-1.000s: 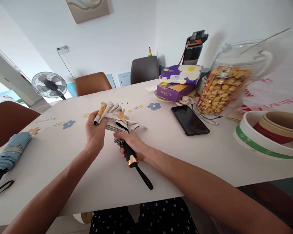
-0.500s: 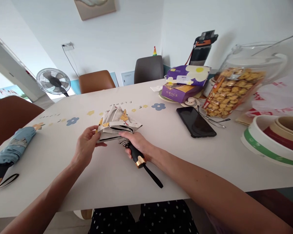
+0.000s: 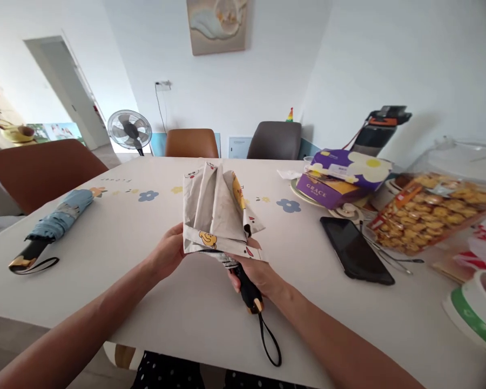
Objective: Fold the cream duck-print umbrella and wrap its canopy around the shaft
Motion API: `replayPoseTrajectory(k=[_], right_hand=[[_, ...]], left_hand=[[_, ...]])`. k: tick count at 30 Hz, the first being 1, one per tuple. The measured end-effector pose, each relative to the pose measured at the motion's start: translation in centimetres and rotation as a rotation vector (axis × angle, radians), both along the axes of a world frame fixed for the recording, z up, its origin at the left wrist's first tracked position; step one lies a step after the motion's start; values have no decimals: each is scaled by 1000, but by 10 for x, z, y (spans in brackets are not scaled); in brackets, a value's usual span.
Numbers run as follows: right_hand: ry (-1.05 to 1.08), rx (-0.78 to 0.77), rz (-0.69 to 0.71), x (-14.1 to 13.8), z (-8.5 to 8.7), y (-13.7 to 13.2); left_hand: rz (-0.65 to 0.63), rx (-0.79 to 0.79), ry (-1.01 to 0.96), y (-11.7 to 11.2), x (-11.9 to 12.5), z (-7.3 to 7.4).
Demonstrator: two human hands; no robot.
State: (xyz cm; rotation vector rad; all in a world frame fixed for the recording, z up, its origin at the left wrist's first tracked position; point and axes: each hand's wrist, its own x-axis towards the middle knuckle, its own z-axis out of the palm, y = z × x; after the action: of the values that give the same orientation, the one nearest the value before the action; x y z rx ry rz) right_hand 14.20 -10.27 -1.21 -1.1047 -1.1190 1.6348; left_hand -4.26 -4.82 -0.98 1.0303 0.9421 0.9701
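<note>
A beige folding umbrella [image 3: 214,210] with yellow cartoon prints is folded short in front of me, its canopy panels loose and pleated. My right hand [image 3: 257,273] grips it where the black handle [image 3: 249,289] meets the canopy; a fabric flap covers part of that hand. From the handle's gold-coloured end a black wrist loop [image 3: 273,348] hangs down. At the canopy's left edge, my left hand [image 3: 170,251] holds the cloth, its fingertips hidden behind the fabric. A blue folded umbrella [image 3: 65,216] with a black handle lies at the left of the table.
On the right of the white table [image 3: 146,292] lie a black phone [image 3: 356,251] and cables. Behind them are a purple tissue box [image 3: 316,189], a dark bottle [image 3: 376,135] and a container of cookies [image 3: 437,210]. A tape roll [image 3: 476,310] is near the right edge.
The beige umbrella's canopy is tipped up and shows more of its pleats. My left hand has slipped partly behind the cloth. The camera view has shifted up and to the left.
</note>
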Motion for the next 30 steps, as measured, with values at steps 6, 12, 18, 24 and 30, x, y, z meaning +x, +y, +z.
replayPoseTrajectory(k=[6,12,18,24,30], right_hand=[[93,-63,108,2,-3,2],[219,-109,187,9,12,2],[133,-95,292,15,11,-2],[77,17,238,15,0,-3],[11,81,161,10,-3,-9]], left_hand=[[-158,-86,-101,-2,-6,0],[-293,4,-209,-12,-1,13],[-240,183,-68,-19,12,24],[132,262,-276,-8,16,53],[477,236,-265,7,28,59]])
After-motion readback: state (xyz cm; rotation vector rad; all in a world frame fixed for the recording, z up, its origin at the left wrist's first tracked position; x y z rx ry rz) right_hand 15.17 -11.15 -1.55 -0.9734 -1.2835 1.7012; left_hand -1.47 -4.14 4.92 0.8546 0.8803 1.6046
